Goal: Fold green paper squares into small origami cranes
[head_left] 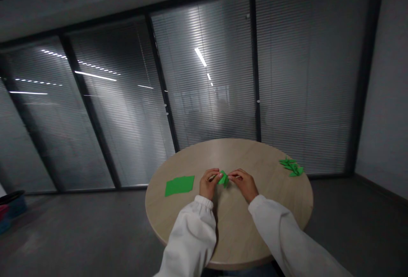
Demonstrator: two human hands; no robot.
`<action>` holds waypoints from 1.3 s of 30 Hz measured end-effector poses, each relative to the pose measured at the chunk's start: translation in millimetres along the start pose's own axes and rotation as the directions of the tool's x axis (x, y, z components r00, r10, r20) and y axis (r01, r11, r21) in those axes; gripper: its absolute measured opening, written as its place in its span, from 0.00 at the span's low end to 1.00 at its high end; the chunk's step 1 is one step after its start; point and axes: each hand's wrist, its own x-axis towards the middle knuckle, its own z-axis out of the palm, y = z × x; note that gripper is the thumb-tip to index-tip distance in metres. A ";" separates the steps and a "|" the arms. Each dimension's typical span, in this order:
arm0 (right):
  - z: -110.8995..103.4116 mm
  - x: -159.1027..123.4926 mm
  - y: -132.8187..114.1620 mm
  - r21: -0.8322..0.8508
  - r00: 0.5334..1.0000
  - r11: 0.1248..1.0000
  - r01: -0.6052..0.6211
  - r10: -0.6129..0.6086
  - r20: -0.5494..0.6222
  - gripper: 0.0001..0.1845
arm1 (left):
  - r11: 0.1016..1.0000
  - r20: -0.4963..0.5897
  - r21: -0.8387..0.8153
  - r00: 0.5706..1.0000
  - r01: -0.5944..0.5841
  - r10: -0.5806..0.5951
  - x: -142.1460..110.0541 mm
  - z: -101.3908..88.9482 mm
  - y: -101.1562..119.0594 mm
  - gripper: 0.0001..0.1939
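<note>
Between my two hands, above the middle of the round table, is a small piece of folded green paper (pixel 223 178). My left hand (pixel 209 182) pinches its left side between thumb and fingers. From the right, my right hand (pixel 244 184) has its thumb and fingertips closed on the paper's right edge. The finer folds are too small to make out. To the left of my left hand, flat green paper sheets (pixel 179 185) lie on the tabletop. Several folded green paper pieces (pixel 291 167) rest in a group near the table's right edge.
The round wooden table (pixel 236 243) stands in front of a glass partition with blinds (pixel 207 111). On the floor at the far left are a dark bin (pixel 14 204) and a pink and blue container (pixel 4 219), partly cut off.
</note>
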 end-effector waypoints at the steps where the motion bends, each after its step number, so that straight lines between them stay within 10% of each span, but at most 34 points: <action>1: -0.2 0.4 0.1 -0.009 1.000 1.000 -0.004 0.004 -0.014 0.10 | 1.000 -0.014 0.001 1.000 0.004 -0.004 0.2 -0.8 0.4 0.12; 39: 8.7 -4.9 -6.1 0.138 0.982 0.977 -0.165 0.150 0.118 0.13 | 0.995 0.027 0.008 0.994 0.103 -0.103 -4.0 7.1 7.2 0.10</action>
